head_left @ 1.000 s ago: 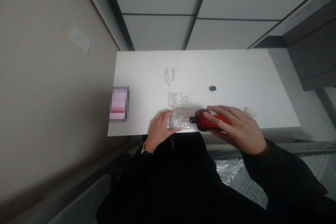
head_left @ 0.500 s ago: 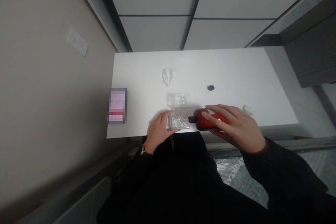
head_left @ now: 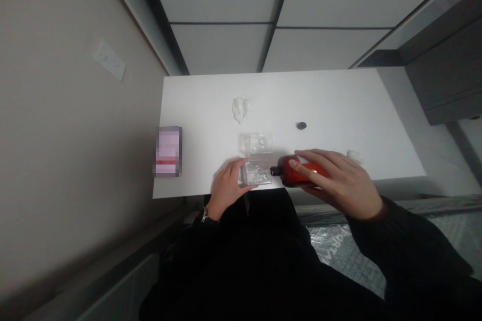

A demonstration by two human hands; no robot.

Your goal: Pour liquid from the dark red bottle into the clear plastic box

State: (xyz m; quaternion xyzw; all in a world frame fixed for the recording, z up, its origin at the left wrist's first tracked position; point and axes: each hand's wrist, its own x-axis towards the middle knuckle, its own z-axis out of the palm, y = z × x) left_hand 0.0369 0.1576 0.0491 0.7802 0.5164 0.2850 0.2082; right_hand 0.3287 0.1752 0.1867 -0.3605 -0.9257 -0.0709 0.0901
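Note:
With thumb and fingers around its left side, my left hand (head_left: 227, 184) grips a clear plastic box (head_left: 257, 172) at the table's front edge. My right hand (head_left: 341, 180) is wrapped round a reddish-brown bottle (head_left: 289, 171) with a pale label. The bottle is tilted nearly flat. Its dark, uncapped neck points left, at the right edge of the box. I cannot make out whether liquid is flowing. Just behind the gripped box lies a second clear plastic box (head_left: 259, 143) with a round shape in it.
On the white table (head_left: 203, 105) lie a crumpled white tissue (head_left: 240, 109), a small dark round cap (head_left: 302, 125) and another white wad (head_left: 354, 156) beyond my right hand. A blurred pink item (head_left: 167, 152) rests at the left edge. A wall is close on the left.
Almost nothing differs. Both hands keep their grip on the box and the bottle, and the view has shifted very slightly.

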